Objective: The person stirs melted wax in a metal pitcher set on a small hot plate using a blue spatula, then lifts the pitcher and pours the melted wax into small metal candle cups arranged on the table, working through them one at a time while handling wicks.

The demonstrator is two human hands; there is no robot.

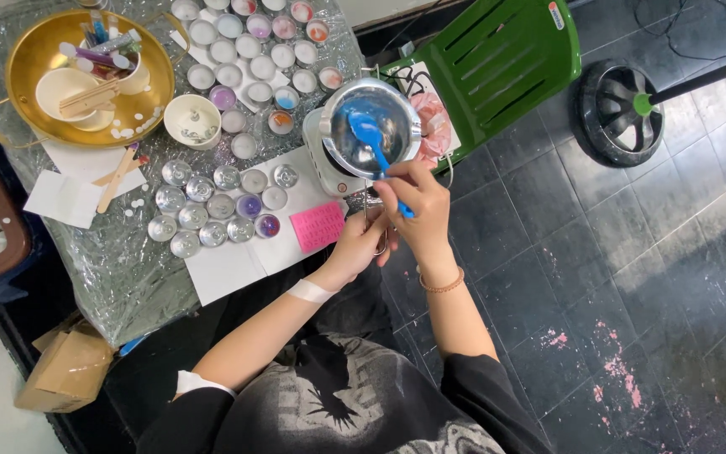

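Left hand (pixel 355 245) nearest the lens — fingers curled shut on the pot's handle (pixel 377 225), white band at the wrist. Far left: gold tray (pixel 23 63) with cups and sticks, then a white bowl (pixel 192 120), then rows of tealight tins (pixel 212 208) on white paper, pink note (pixel 318 225) beside them. Steel pot (pixel 371 126) sits on a white burner (pixel 323 164), blue residue inside. Right hand (pixel 418 202) pinches a blue spatula (pixel 376 143) — blade down in the pot. Green chair (pixel 497 67) further right, wheeled base (pixel 619 109) beyond.
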